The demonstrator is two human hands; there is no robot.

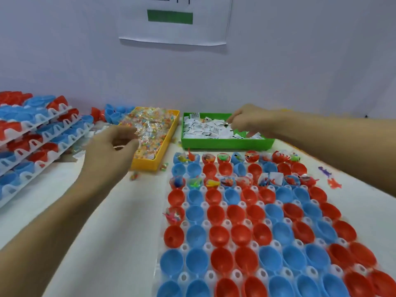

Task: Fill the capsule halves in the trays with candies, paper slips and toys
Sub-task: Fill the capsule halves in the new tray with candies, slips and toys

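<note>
Fingers of the right hand [246, 121] curl down into the paper slips [214, 129] in the green bin [227, 143]; whether it pinches one, I cannot tell. Left hand [111, 144], loosely curled and seemingly empty, hovers beside the candies [147, 129]. Unfilled capsule halves [235, 232] lie nearer the body.

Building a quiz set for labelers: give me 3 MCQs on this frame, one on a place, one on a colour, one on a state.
1. Where is the right hand?
A. over the green tray of paper slips
B. on the stacked trays
C. in a capsule half

2. What colour is the tray of wrapped candies?
A. blue
B. yellow
C. white

3. How are the nearest rows of capsule halves?
A. capped
B. filled
C. empty

Key: 1 A, its fingers reach among the slips. 2 B, the yellow tray holds them. 3 C, only bare red and blue insides show.
</note>
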